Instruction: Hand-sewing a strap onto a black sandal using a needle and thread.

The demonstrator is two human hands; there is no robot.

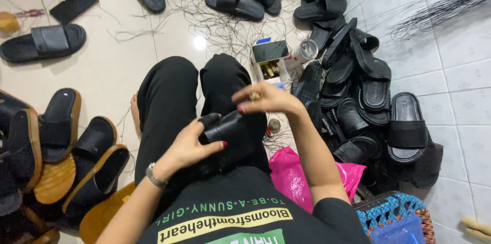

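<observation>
Two hands (194, 144), two phones (270, 51) (both dark), one pink bag (294, 175).

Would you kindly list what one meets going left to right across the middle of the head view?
Tan-soled sandals → left hand → black slide → right hand → pink bag → heap of black slides → white tiled wall.

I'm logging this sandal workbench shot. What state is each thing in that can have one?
Left hand: closed around the black slide sandal on the lap.
Right hand: raised above the sandal, fingers pinched; what they pinch is too small to tell.
Phone on small box: screen dark.
Second phone on floor: screen dark.
Pink plastic bag: crumpled.
Black slides at right: piled loosely.
Thread on floor: tangled.
</observation>
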